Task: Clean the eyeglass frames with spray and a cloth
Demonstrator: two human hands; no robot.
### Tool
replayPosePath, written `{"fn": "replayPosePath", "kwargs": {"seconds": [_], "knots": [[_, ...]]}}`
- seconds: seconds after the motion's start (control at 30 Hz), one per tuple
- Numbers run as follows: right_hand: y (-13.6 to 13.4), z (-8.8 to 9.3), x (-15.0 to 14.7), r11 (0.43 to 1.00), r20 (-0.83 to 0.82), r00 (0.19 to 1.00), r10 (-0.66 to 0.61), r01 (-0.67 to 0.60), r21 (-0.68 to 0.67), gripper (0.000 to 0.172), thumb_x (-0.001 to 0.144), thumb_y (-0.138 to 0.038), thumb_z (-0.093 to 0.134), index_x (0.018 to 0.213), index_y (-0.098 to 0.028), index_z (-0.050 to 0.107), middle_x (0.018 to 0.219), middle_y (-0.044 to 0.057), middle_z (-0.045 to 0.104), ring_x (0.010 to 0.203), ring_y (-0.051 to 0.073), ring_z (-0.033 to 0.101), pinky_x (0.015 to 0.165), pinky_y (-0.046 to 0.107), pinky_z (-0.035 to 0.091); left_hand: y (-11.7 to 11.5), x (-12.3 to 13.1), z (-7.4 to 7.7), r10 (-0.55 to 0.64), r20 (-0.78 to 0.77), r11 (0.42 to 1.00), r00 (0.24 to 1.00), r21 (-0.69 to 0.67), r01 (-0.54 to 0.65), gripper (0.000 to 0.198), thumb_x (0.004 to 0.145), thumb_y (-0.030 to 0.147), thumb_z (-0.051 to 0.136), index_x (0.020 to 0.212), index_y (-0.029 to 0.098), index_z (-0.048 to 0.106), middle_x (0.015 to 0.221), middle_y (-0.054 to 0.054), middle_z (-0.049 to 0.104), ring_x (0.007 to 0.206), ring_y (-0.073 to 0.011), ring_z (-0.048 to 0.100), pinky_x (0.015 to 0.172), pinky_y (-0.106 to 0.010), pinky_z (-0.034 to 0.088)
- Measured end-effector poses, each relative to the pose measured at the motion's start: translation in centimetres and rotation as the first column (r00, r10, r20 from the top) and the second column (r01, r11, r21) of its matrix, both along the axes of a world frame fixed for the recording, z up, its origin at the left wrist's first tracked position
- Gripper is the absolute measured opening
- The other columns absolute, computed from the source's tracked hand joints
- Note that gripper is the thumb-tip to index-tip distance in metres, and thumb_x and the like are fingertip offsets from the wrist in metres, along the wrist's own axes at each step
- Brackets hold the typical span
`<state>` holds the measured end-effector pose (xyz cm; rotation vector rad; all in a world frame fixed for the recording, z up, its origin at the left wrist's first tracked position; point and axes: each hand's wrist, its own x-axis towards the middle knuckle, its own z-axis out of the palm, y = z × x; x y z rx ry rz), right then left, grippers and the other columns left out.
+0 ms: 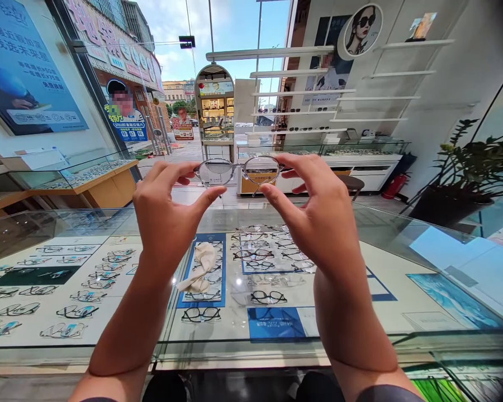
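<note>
A pair of eyeglasses (237, 166) with thin, round, clear-looking frames is held up in front of me, above the glass display counter (218, 357). My left hand (167, 195) pinches its left side between thumb and fingers. On the other side, my right hand (312, 198) grips the right end in the same way, thumb below and fingers on top. Below my hands, a crumpled cream cloth (204, 259) lies on the counter over a blue-edged tray of glasses (221, 279). Black-framed glasses (268, 297) sit near the middle of the counter.
Several rows of glasses (77, 311) fill the counter's left side. A blue card (276, 324) lies near its front edge. An arched mirror (215, 111), wall shelves (302, 93) and a side showcase (96, 184) stand beyond. A potted plant (461, 167) is at right.
</note>
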<state>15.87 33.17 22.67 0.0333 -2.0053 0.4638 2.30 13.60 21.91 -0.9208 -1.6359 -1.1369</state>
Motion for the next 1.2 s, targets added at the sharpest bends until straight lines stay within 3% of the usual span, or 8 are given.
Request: {"fn": "replayPosePath", "kwargs": {"seconds": [0.27,0.5,0.83,1.03,1.2], "knots": [[0.3,-0.3,-0.5,1.0,0.01,1.0,0.003,-0.003,0.019,0.045,0.104,-0.042,0.061,0.147,-0.029,0.069,0.129,0.014,0.073,0.113,0.034,0.071,0.093,0.055,0.062,-0.2,0.6,-0.1,-0.022,-0.028,0.999,0.999,0.031,0.023,0.043,0.083,0.059,0.091,0.113,0.031,0.079,0.101,-0.004,0.072,0.098,-0.0284,0.069,0.098,-0.047,0.057],[0.2,-0.1,-0.4,1.0,0.059,0.998,-0.014,0.014,0.017,0.046,0.105,-0.042,0.061,0.148,-0.028,0.069,0.13,0.014,0.073,0.112,0.034,0.072,0.091,0.053,0.063,-0.2,0.8,-0.1,-0.046,0.005,0.997,0.999,0.054,0.046,0.042,0.083,0.06,0.09,0.111,0.032,0.078,0.104,-0.006,0.07,0.104,-0.0318,0.068,0.095,-0.049,0.057],[0.2,-0.1,-0.3,0.999,0.076,0.997,-0.017,0.014,0.043,0.048,0.106,-0.043,0.058,0.151,-0.028,0.067,0.131,0.015,0.073,0.113,0.034,0.072,0.092,0.052,0.062,-0.2,1.3,0.3,-0.019,0.012,0.998,1.0,0.053,0.018,0.04,0.08,0.058,0.093,0.108,0.033,0.078,0.101,-0.006,0.071,0.102,-0.0328,0.069,0.094,-0.052,0.057],[0.2,-0.1,-0.3,0.999,0.087,0.996,-0.019,0.015,0.04,0.048,0.106,-0.045,0.057,0.149,-0.026,0.068,0.134,0.015,0.073,0.111,0.034,0.073,0.093,0.052,0.061,-0.3,1.4,0.2,-0.071,0.06,0.996,0.996,0.051,0.068,0.042,0.082,0.065,0.088,0.11,0.035,0.077,0.108,-0.007,0.072,0.11,-0.034,0.068,0.094,-0.052,0.059],[0.2,0.0,-0.2,0.999,0.089,0.996,-0.011,0.008,0.037,0.048,0.106,-0.047,0.057,0.148,-0.026,0.07,0.133,0.016,0.074,0.111,0.034,0.072,0.094,0.053,0.061,-0.3,1.5,0.2,-0.019,0.005,0.999,1.0,0.05,0.019,0.045,0.081,0.069,0.088,0.109,0.035,0.078,0.104,-0.007,0.073,0.104,-0.0338,0.069,0.096,-0.054,0.061]]}}
